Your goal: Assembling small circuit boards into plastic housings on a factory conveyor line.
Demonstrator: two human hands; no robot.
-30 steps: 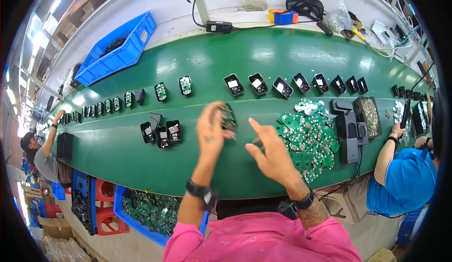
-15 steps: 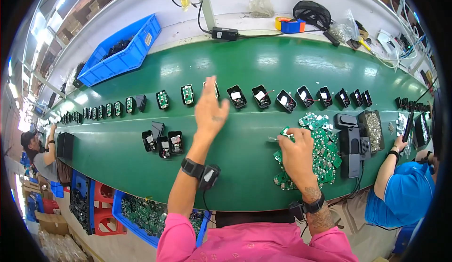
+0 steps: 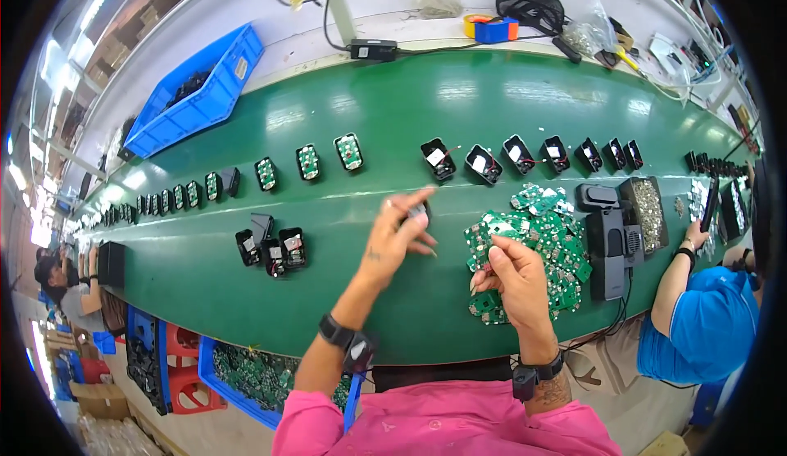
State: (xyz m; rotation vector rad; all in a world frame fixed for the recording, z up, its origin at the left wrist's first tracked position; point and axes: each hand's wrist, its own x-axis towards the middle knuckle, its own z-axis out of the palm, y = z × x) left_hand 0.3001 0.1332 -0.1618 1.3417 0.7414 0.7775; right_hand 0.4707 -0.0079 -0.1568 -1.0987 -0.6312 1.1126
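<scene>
My left hand [image 3: 398, 239] is over the middle of the green table, its fingers closed around a small black plastic case [image 3: 420, 208] that they mostly hide. My right hand [image 3: 516, 280] pinches a green circuit board [image 3: 479, 251] upright between thumb and fingers, at the left edge of a loose pile of green circuit boards [image 3: 566, 272]. Beyond my hands runs a row of open black cases. Those on the right, such as one case [image 3: 438, 159], show white labels and wires inside; those on the left, such as another case [image 3: 348, 152], have green boards in them.
Several black cases [image 3: 270, 251] cluster on the left. Right of the pile are a black device [image 3: 607, 251] and a bin of small metal parts [image 3: 648, 217]. A blue crate [image 3: 197, 95] stands far left. Co-workers sit at either side, one in a blue shirt [image 3: 697, 329].
My left hand has come nearer and to the right, taking a black case out of the row. My right hand has turned, bringing a circuit board into view. The whole view has shifted slightly.
</scene>
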